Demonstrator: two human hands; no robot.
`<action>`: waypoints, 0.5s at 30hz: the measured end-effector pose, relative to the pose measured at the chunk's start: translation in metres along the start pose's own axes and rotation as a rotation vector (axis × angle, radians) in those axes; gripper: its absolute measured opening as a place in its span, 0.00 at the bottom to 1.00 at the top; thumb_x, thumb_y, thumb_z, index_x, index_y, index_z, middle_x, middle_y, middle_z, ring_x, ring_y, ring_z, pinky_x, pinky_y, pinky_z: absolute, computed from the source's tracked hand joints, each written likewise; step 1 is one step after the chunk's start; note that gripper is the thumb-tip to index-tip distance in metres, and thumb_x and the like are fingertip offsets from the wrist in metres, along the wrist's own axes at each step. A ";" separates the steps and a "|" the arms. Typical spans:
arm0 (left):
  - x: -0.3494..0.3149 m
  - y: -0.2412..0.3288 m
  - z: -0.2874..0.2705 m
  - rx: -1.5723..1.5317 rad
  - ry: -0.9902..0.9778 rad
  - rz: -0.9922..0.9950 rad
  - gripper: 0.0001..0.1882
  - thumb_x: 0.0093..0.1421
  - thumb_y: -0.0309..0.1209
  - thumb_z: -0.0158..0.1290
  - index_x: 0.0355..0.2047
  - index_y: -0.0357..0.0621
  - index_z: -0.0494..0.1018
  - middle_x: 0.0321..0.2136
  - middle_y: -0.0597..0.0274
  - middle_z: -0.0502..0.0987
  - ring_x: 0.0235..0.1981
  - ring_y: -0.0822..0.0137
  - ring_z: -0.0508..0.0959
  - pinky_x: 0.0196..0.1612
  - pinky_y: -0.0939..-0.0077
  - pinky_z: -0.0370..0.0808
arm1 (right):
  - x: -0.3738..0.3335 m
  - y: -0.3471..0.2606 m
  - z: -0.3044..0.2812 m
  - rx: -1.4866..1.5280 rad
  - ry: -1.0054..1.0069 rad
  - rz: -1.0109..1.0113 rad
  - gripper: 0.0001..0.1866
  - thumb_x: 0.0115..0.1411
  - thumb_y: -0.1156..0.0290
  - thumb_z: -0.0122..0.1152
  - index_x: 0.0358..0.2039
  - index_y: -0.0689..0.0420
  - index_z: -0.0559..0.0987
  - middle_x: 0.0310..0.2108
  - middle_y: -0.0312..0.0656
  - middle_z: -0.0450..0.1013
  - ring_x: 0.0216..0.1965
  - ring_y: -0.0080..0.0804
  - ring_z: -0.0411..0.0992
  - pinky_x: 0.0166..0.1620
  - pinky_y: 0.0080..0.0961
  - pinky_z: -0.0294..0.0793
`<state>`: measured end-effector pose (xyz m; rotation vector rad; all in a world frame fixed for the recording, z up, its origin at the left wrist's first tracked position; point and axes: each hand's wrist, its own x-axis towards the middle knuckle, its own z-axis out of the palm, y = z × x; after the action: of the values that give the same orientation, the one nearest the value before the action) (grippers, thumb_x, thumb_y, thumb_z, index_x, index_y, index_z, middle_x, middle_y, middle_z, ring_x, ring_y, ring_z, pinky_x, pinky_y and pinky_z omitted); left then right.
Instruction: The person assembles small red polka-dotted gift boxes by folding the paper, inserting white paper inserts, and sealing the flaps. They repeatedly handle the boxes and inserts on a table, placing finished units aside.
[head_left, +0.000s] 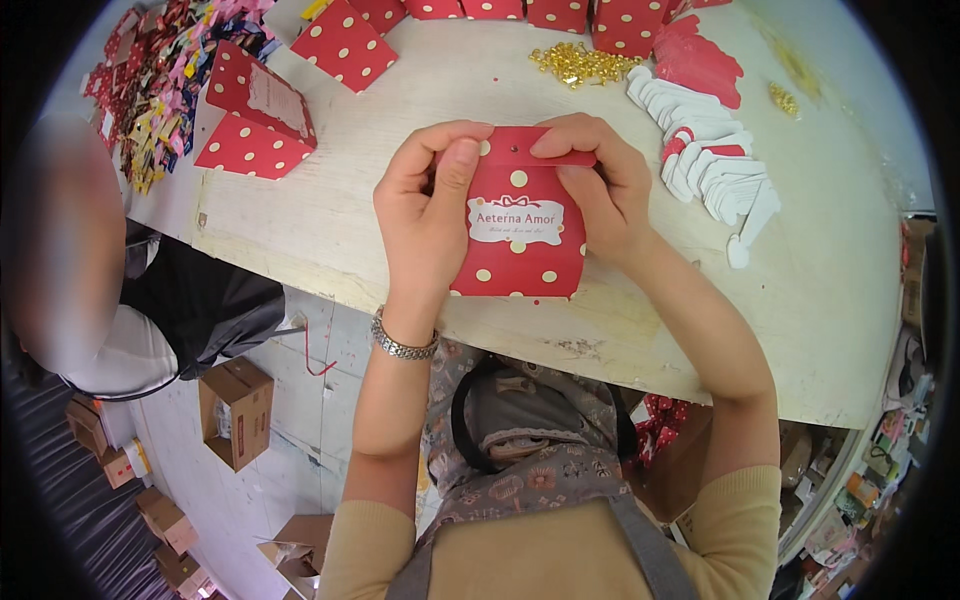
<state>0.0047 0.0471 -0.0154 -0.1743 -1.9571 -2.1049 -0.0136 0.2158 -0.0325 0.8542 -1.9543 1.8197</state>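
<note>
Between my two hands is a red gift box point(525, 262) with cream dots and a white label on its front. My left hand point(432, 195) grips its upper left edge, the thumb pressed near the top flap. At the upper right, my right hand point(606, 180) pinches the same folded flap point(514, 146), which has a small dark hole in its middle. Fingers of both hands are closed on the box. Its lower edge is close to the table's front edge. Whatever is inside the box is hidden.
Gold fasteners point(585, 65) lie in a pile beyond my right hand. White cut-out tags point(715, 160) fan out at the right, by red pieces point(697, 62). An open dotted box point(255, 120) and wrapped candies point(165, 90) are at the left, near another person point(70, 270).
</note>
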 end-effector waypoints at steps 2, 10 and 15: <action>-0.001 -0.001 0.000 0.022 -0.033 0.001 0.11 0.64 0.26 0.50 0.46 0.37 0.73 0.32 0.68 0.76 0.28 0.83 0.68 0.31 0.89 0.67 | -0.002 -0.002 0.000 0.012 0.007 -0.038 0.07 0.59 0.74 0.53 0.36 0.62 0.76 0.34 0.42 0.75 0.33 0.25 0.72 0.36 0.21 0.72; -0.005 0.002 -0.002 -0.056 -0.088 0.049 0.17 0.64 0.24 0.47 0.54 0.38 0.67 0.36 0.60 0.76 0.32 0.78 0.73 0.38 0.84 0.71 | -0.001 -0.047 -0.002 -0.053 -0.003 0.684 0.15 0.63 0.62 0.56 0.37 0.64 0.78 0.25 0.41 0.76 0.26 0.23 0.72 0.31 0.22 0.72; 0.008 0.012 -0.009 0.745 0.059 0.411 0.18 0.64 0.28 0.48 0.53 0.35 0.67 0.46 0.50 0.71 0.47 0.64 0.71 0.49 0.70 0.68 | -0.003 -0.051 0.011 -0.536 0.092 0.241 0.13 0.58 0.69 0.58 0.39 0.64 0.78 0.27 0.48 0.76 0.24 0.38 0.75 0.28 0.29 0.73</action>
<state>0.0014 0.0371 -0.0030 -0.3198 -2.2767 -1.0387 0.0225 0.2057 0.0034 0.3708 -2.3931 1.3004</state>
